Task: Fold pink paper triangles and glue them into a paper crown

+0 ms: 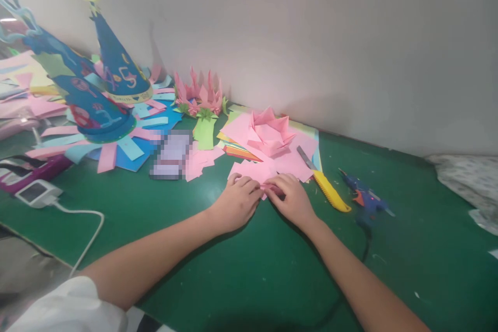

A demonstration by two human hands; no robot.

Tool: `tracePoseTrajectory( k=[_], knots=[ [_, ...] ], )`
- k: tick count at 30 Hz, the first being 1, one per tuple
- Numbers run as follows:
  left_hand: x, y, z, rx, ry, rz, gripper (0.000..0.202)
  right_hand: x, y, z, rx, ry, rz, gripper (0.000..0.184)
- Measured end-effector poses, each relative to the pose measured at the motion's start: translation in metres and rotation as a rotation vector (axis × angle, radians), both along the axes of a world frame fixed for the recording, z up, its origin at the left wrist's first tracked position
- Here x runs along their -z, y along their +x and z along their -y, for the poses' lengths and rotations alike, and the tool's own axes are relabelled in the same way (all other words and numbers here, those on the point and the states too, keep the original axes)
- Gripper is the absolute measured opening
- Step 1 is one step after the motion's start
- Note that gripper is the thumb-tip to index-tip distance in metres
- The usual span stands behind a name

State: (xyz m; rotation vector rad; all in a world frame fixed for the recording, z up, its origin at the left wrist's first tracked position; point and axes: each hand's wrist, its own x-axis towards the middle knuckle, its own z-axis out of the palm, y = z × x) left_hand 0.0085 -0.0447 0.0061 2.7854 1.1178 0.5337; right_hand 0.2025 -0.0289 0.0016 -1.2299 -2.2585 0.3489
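Observation:
Both hands meet over a small piece of pink paper [264, 196] at the middle of the green table. My left hand [238, 202] has its fingers bent and pinched on the paper's left side. My right hand [290, 197] pinches the same paper from the right, thumb and fingertips together. Just beyond the fingers lies more pink paper [251, 168]. A folded pink paper flower [269, 132] sits behind on a stack of coloured sheets [237, 152]. Close to my right hand, a yellow utility knife [330, 190] rests with its blade end on the pink sheet.
A blue glue gun [365, 194] lies right of the knife, its cord trailing forward. Blue paper cone hats [119, 59] with pink and blue strips stand at the left. A pink paper lotus [200, 93], a blurred-out phone [173, 154] and a white charger [39, 193] are also on the green table [218, 280].

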Motion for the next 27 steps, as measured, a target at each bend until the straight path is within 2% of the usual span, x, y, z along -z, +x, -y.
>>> tracePoseTrajectory(
  k=[9, 19, 27],
  knots=[
    [-0.003, 0.002, 0.003, -0.030, -0.040, -0.066, 0.029, 0.002, 0.001, -0.002, 0.078, -0.040, -0.066, 0.017],
    [-0.007, -0.002, -0.002, 0.036, -0.043, -0.075, 0.026, 0.004, 0.001, -0.005, 0.123, -0.059, -0.040, 0.013],
    [-0.010, -0.004, -0.004, 0.095, -0.122, -0.008, 0.027, 0.002, 0.000, -0.005, 0.122, -0.068, -0.027, 0.015]
  ],
)
